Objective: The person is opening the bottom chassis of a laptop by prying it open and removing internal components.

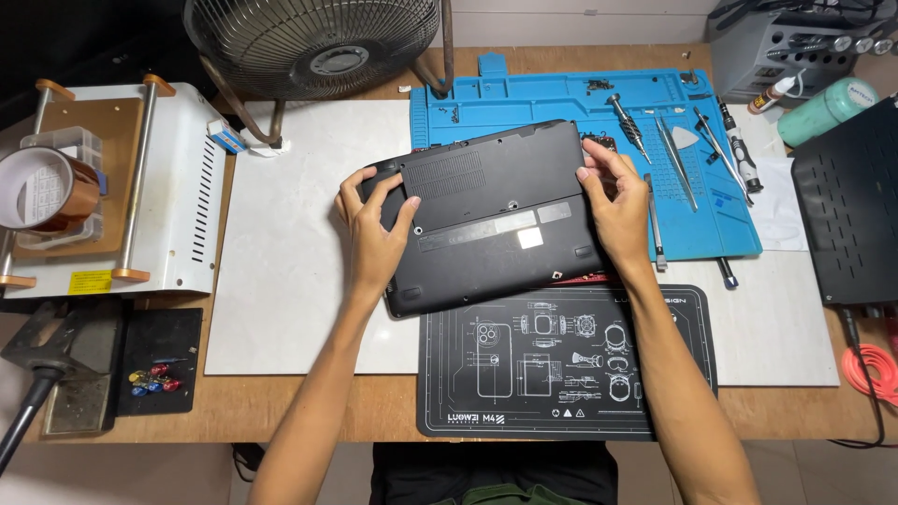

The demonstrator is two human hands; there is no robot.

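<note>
One wooden workbench (309, 411), spanning the view. On it, one pale stone slab (281, 281). One blue silicone repair mat (524, 98) at the far side, one black printed mat (561, 374) at the near edge. One fan (313, 42) behind the slab. One white machine (182, 187) at far left with one roll of amber tape (37, 187) on top. One black perforated case (851, 196) at far right.

One black laptop (491, 210), upside down, base panel up, tilted, lying across slab, blue mat and black mat.

Two hands on it. Left hand (374, 234) gripping the left edge, fingers spread over the panel, thumb flat on top. Right hand (617, 201) clasping the right edge, fingers curled round it.

About six slim tools (678, 159) on the blue mat, right of the laptop; exact count unclear. One green bottle (823, 112) beyond them.
</note>
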